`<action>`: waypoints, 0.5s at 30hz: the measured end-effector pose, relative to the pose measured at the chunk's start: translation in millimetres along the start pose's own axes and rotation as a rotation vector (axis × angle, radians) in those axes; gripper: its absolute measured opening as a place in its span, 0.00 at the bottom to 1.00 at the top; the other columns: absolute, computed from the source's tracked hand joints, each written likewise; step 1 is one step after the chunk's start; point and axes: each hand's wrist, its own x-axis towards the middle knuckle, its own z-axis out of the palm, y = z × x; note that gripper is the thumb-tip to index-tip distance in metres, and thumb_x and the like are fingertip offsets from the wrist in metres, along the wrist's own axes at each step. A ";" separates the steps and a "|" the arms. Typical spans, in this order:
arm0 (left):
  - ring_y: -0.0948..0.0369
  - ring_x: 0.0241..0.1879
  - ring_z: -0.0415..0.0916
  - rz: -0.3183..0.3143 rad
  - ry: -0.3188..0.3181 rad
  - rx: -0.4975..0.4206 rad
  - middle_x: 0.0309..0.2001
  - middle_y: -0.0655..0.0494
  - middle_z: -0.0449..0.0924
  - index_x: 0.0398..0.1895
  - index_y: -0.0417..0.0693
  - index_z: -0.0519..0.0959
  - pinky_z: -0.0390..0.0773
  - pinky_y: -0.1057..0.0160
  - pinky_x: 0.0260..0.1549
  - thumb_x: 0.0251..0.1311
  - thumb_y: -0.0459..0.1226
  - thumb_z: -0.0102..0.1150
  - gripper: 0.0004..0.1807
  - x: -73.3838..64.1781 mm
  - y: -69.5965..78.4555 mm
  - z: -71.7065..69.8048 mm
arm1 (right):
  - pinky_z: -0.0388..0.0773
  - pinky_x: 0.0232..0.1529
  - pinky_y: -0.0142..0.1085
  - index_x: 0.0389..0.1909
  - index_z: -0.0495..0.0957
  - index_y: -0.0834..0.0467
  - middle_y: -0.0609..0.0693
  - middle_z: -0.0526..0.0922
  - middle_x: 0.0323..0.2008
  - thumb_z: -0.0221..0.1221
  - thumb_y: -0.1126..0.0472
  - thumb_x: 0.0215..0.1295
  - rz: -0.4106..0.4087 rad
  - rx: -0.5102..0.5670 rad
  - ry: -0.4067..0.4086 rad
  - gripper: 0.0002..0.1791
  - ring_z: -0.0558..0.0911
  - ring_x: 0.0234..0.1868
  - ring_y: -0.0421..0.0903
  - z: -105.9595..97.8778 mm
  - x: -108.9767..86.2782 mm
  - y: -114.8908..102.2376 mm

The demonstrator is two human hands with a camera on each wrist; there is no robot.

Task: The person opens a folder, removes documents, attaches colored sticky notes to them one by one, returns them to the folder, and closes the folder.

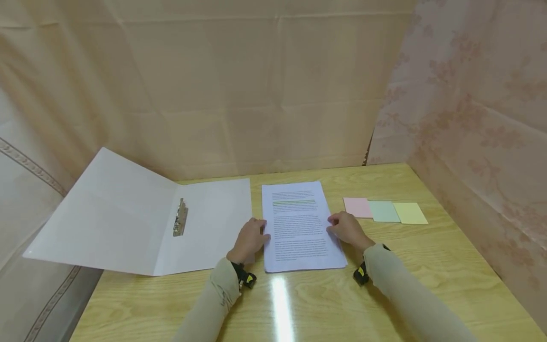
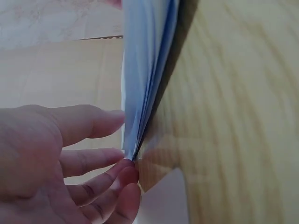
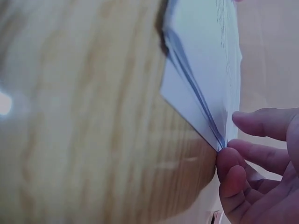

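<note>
In the head view a stack of printed paper sheets point(image 1: 299, 228) lies near the middle of the table, a green highlighted line near the top of its upper page. My left hand point(image 1: 250, 239) holds its left edge, and my right hand point(image 1: 348, 229) holds the right edge. Seen from the left wrist, the thumb of the left hand point(image 2: 70, 163) is at the top sheet while the curled fingers meet the edge of the stack point(image 2: 145, 60). From the right wrist, the right hand point(image 3: 261, 163) pinches the opposite edge, where a lower sheet point(image 3: 184, 102) sticks out.
A white folder point(image 1: 218, 223) lies spread at the left, a metal clip point(image 1: 180, 217) near its fold and its cover tilted up past the table edge. Pink point(image 1: 358, 207), green point(image 1: 384, 211) and yellow point(image 1: 410, 213) sticky note pads sit in a row at the right. A beige curtain point(image 1: 256, 95) hangs behind.
</note>
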 end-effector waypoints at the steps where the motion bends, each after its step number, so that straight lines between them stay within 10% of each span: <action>1: 0.53 0.45 0.73 0.005 -0.008 0.004 0.51 0.42 0.75 0.61 0.38 0.75 0.75 0.54 0.48 0.57 0.39 0.66 0.29 -0.1 0.0 0.0 | 0.73 0.43 0.40 0.52 0.79 0.67 0.58 0.79 0.41 0.60 0.65 0.62 -0.005 0.001 0.002 0.18 0.75 0.41 0.51 -0.4 -0.2 0.0; 15: 0.55 0.46 0.71 0.018 -0.080 0.060 0.54 0.44 0.71 0.65 0.39 0.72 0.75 0.57 0.48 0.57 0.39 0.66 0.31 1.3 2.0 -0.5 | 0.73 0.33 0.37 0.47 0.80 0.67 0.61 0.82 0.40 0.56 0.59 0.68 -0.053 -0.043 0.082 0.15 0.77 0.35 0.50 -19.2 4.8 7.0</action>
